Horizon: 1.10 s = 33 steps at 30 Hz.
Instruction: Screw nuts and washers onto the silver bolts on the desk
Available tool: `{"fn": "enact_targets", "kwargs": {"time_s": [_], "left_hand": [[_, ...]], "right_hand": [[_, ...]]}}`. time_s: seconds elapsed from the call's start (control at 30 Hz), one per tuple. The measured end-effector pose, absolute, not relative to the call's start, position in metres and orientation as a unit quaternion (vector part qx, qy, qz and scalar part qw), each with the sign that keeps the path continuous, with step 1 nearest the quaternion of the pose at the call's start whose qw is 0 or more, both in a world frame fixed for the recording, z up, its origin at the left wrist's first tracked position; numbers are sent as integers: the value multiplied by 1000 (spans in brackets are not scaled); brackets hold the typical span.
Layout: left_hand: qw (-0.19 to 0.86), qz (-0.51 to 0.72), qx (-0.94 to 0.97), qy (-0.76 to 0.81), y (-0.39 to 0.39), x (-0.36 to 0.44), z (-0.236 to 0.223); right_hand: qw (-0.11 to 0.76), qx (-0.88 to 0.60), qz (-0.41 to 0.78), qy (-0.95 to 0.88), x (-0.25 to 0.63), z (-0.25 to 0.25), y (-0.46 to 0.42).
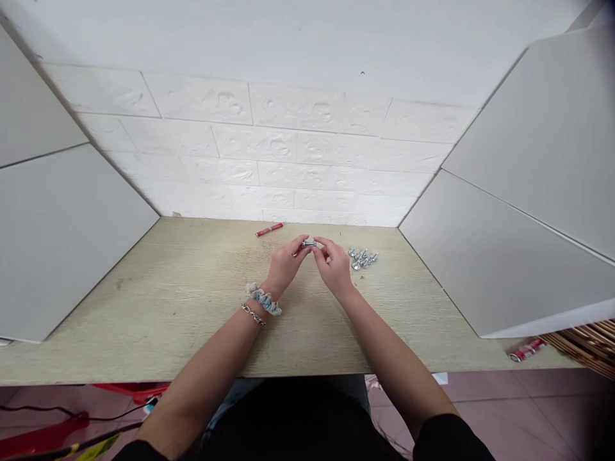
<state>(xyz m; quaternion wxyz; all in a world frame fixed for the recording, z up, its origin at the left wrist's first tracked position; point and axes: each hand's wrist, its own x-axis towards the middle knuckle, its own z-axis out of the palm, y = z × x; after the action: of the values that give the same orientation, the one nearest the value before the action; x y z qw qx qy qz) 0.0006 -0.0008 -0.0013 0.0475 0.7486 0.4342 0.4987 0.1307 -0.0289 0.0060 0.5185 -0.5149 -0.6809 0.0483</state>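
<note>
Pinching metal bolt btwn L hand, R hand; long axis L-R, head end unclear.

The top is plain black, with short black sleeves. Above the left hand sits a puffy, gathered scrunchie in pale blue and cream; just behind it, toward the elbow, lies a silver chain bracelet of chunky links. A tiny gold-coloured glint on a finger may be a ring. Blue-grey cloth shows beside the top.
</note>
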Motion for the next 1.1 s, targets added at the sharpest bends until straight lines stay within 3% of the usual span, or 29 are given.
{"fn": "enact_targets", "kwargs": {"time_s": [0.23,0.53,0.9,1.1], "left_hand": [[53,489,750,443,0,0,-1],[60,462,764,447,0,1,-1],[90,446,756,470,-1,4,-2],[92,443,759,468,-3,5,0]], "right_hand": [[524,-508,59,-681,130,5,-28],[587,-484,160,-629,130,3,-29],[624,-456,86,-629,129,-4,-29],[619,-497,104,-600,131,3,-29]]}}
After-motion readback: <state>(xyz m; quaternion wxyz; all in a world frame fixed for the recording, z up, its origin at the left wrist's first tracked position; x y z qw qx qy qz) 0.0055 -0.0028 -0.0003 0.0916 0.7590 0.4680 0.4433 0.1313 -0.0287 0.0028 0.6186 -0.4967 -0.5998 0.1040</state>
